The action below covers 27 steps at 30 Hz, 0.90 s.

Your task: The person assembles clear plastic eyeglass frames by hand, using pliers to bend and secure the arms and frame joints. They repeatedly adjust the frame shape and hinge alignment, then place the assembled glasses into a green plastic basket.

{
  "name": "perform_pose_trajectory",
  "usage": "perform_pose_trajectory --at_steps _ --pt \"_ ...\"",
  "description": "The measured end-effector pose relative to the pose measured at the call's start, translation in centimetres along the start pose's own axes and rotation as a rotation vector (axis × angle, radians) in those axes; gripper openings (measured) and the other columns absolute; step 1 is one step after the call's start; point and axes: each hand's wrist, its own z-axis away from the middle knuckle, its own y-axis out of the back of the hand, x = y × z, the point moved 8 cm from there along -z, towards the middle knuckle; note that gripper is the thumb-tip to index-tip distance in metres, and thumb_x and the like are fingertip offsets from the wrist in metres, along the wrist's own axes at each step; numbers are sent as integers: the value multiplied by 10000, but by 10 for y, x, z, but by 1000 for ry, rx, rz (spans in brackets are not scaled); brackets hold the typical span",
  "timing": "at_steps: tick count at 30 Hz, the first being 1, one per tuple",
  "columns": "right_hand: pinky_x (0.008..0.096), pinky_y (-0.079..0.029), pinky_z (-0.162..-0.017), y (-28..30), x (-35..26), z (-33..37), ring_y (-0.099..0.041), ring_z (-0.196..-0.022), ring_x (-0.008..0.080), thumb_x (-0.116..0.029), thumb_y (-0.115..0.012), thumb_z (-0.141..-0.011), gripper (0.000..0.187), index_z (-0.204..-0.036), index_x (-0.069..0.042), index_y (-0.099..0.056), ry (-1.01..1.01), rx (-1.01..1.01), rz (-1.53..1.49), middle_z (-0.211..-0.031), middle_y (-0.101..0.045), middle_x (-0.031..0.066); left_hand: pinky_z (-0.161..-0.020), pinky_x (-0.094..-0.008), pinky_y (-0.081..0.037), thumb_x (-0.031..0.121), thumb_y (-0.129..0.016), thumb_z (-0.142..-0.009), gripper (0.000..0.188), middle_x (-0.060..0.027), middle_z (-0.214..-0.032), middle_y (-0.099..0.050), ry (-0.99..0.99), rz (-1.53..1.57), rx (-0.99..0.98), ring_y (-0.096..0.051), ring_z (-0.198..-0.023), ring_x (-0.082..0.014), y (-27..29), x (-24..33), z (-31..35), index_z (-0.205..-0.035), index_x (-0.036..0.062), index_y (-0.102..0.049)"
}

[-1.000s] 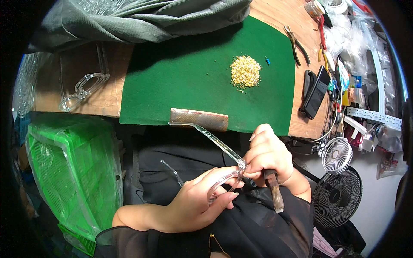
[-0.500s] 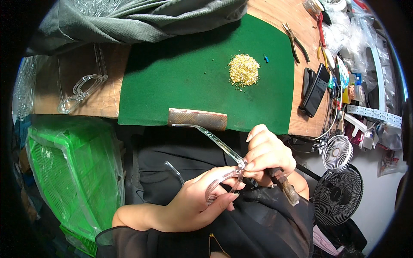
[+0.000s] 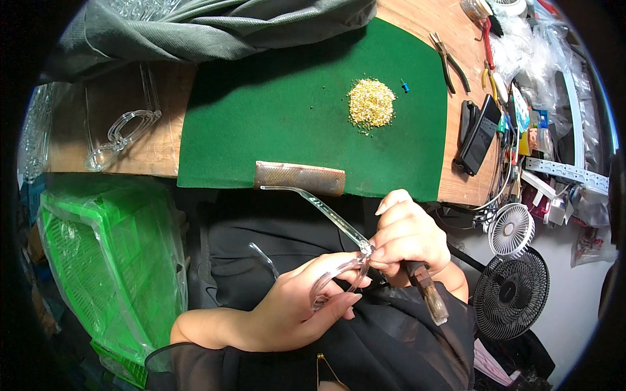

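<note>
Fingers (image 3: 326,266) of the L hand (image 3: 287,306) are curled, thumb bent in, pinching the rim of a clear, see-through plastic glasses frame (image 3: 360,262); gap's just rim-thick. R hand (image 3: 409,236), meanwhile: fingers folded tight round a short, dark brown-handled tool w/ a worn, pale butt (image 3: 432,298), thumb and index tips pressed close at the frame's hinge corner. Tool tip's hidden, so can't tell exactly what it bites on.

Frame's up over the lap, just on the wearer's side of the wooden bench (image 3: 163,159). One clear, bent-ended temple arm (image 3: 332,218) sticks out fwd, its end by the brownish, mesh-textured block (image 3: 300,178) at the green mat's edge (image 3: 274,140).

Looks like hinge work, prob. tightening or seating a part. To do it well: L pinch close to the corner so the rim can't flex, tool dead in line w/ the hinge, light pressure, small turns. Slip risk: tip skids, scratches clear plastic or nicks a fingertip. Best over the mat, tbh; a dropped bit here prob. lands in the lap.
</note>
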Motion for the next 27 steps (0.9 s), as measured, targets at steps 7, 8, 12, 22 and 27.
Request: perform_pose_trajectory --at_steps 7,8,12,22,27 --pt "390 -454 -752 -3 6 4 -552 -680 187 -96 -743 -780 143 -862 -83 -627 -29 -20 -52 -778 -638 47 -704 -211 -521 -56 -532 -885 457 -163 -1078 -604 -37 -112 -10 -658 -791 -117 2 1 0 -1315 -58 -376" --pt "389 -454 -750 -2 5 3 -553 -681 186 -89 -746 -774 148 -861 -83 -627 -33 -20 -55 -776 -638 47 -704 -211 -521 -57 -533 -885 458 -162 -1078 -604 -31 -110 -19 -658 -787 -116 2 0 0 -1315 -58 -376" --pt "384 -452 -742 -3 6 2 -552 -677 185 -85 -740 -778 140 -862 -83 -628 -47 -21 -78 -767 -637 46 -700 -214 -522 -53 -537 -883 454 -162 -1073 -608 14 3 12 -660 -775 -118 1 -1 1 -1309 -56 -381" --pt "345 -448 -673 -3 12 1 -589 -701 219 -82 -737 -759 107 -839 -58 -671 -74 2 -167 -776 -644 53 -681 -218 -520 -34 -542 -885 435 -138 -1050 -626 24 -119 18 -663 -761 -110 4 -3 0 -1297 -44 -402" --pt "346 -445 -676 -4 13 2 -586 -709 221 -94 -735 -769 111 -846 -53 -666 -79 6 -179 -785 -649 58 -688 -210 -516 -49 -538 -886 454 -141 -1051 -619 -13 -118 -11 -658 -777 -105 3 0 -1 -1314 -50 -384"
